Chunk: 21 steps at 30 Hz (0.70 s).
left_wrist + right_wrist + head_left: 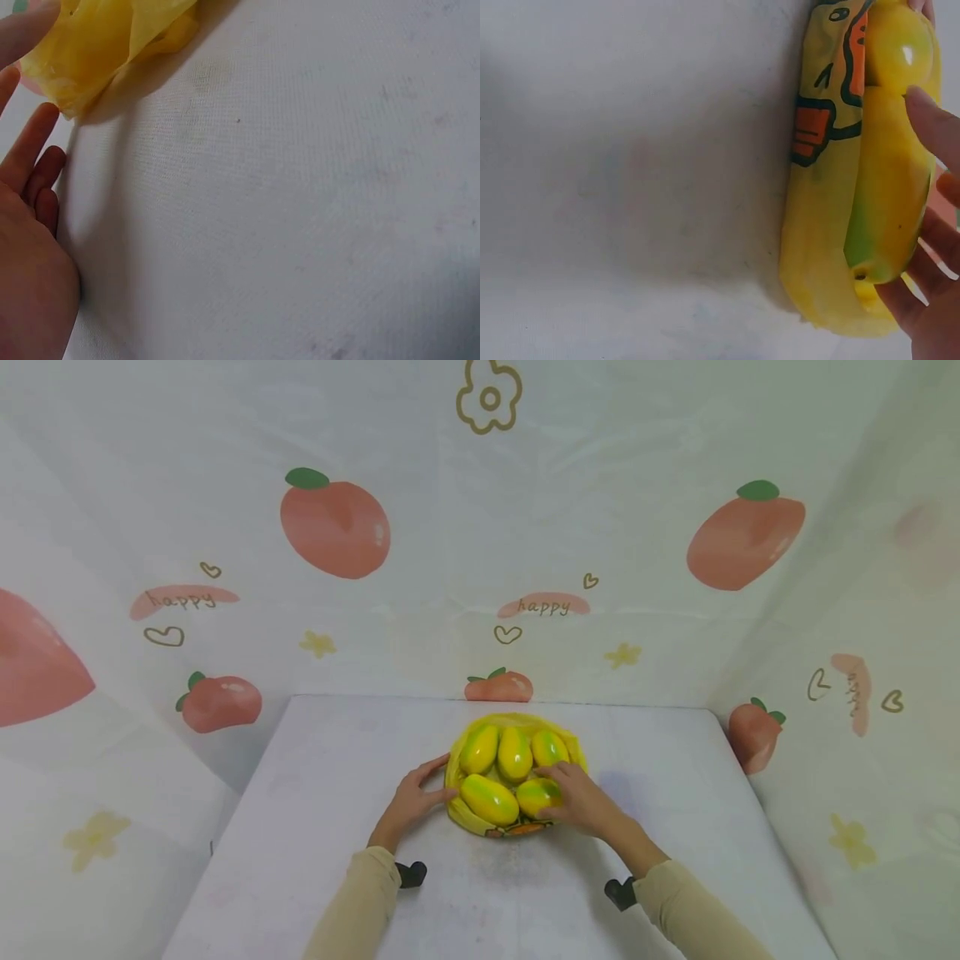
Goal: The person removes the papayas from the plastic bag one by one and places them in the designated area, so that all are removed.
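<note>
A yellow plastic bag (467, 817), rolled open at the top, holds several yellow-green mangoes on the white table. The right hand (587, 803) reaches over the bag's right side and grips the front right mango (537, 796). In the right wrist view its thumb lies on that mango (892, 180), with the other fingers along the far side. At the bag's left edge the left hand (411, 800) has its fingers spread and extended. In the left wrist view these fingers (31, 142) are beside the yellow bag (97, 45); whether they touch it is unclear.
The white table (322, 893) ends at a back edge just behind the bag. Around it hangs a pale curtain (420, 568) printed with red fruit, flowers and words. The bag's front carries an orange and black cartoon print (814, 131).
</note>
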Available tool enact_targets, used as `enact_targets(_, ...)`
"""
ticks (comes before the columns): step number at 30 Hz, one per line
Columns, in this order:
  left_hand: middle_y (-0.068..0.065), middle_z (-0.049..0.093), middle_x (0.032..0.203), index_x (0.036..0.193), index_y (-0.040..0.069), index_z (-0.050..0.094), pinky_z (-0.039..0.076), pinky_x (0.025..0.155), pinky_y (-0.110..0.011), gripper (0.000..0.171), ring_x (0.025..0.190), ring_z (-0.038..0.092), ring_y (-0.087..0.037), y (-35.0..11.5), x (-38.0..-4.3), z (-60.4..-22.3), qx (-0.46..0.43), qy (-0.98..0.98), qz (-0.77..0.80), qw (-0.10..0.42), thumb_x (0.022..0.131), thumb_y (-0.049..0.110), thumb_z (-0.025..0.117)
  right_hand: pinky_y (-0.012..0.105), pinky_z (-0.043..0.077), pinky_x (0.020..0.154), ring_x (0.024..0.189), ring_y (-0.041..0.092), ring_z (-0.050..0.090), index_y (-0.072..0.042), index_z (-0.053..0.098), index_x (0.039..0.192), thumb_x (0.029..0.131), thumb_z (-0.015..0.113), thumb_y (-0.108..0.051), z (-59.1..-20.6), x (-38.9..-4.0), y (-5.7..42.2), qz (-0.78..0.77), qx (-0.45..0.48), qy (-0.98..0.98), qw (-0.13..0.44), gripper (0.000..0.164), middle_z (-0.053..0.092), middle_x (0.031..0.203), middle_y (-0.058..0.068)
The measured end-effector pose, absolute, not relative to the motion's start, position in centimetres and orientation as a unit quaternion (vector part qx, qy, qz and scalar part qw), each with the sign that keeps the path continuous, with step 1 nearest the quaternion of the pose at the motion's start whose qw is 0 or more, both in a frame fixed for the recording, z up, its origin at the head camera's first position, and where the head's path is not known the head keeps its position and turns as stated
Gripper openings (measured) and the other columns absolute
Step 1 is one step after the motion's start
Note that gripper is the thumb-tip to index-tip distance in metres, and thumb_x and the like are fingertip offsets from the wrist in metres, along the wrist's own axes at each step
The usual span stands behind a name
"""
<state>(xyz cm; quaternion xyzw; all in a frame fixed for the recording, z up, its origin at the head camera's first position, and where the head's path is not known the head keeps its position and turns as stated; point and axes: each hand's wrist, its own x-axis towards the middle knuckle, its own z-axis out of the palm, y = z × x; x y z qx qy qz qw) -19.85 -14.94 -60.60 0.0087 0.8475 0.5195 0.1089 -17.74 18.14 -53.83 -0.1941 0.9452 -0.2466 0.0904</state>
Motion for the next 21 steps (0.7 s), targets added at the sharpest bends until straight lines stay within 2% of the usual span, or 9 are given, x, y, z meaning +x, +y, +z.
enact_targets(7, -0.001, 0.049, 0.159, 0.148, 0.033, 0.054, 0.021, 0.127, -0.064, 0.069, 0.154, 0.033, -0.035, -14.83, -19.96, -60.65, 0.021, 0.849, 0.516, 0.111, 0.085, 0.045, 0.080, 0.045, 0.055, 0.100, 0.113, 0.024, 0.058, -0.012, 0.065, 0.133, 0.081, 0.087, -0.022, -53.90, -17.30, 17.93, -0.219, -0.202, 0.952, 0.071, 0.058, 0.063, 0.125, 0.006)
enact_targets(13, -0.001, 0.050, 0.158, 0.147, 0.032, 0.055, 0.021, 0.126, -0.064, 0.067, 0.153, 0.035, -0.035, -14.86, -19.71, -60.72, 0.018, 0.852, 0.511, 0.112, 0.086, 0.043, 0.079, 0.044, 0.056, 0.099, 0.111, 0.023, 0.057, -0.012, 0.066, 0.133, 0.082, 0.086, -0.023, -53.82, -17.07, 17.76, -0.202, -0.215, 0.953, 0.068, 0.057, 0.063, 0.124, 0.006)
enact_targets(21, 0.000, 0.049, 0.158, 0.148, 0.032, 0.054, 0.021, 0.126, -0.065, 0.067, 0.153, 0.034, -0.035, -15.03, -19.71, -60.50, 0.017, 0.850, 0.514, 0.113, 0.086, 0.043, 0.079, 0.045, 0.057, 0.098, 0.112, 0.024, 0.059, -0.012, 0.064, 0.134, 0.082, 0.086, -0.024, -53.80, -17.11, 17.87, -0.199, -0.233, 0.951, 0.035, 0.058, 0.063, 0.125, 0.008)
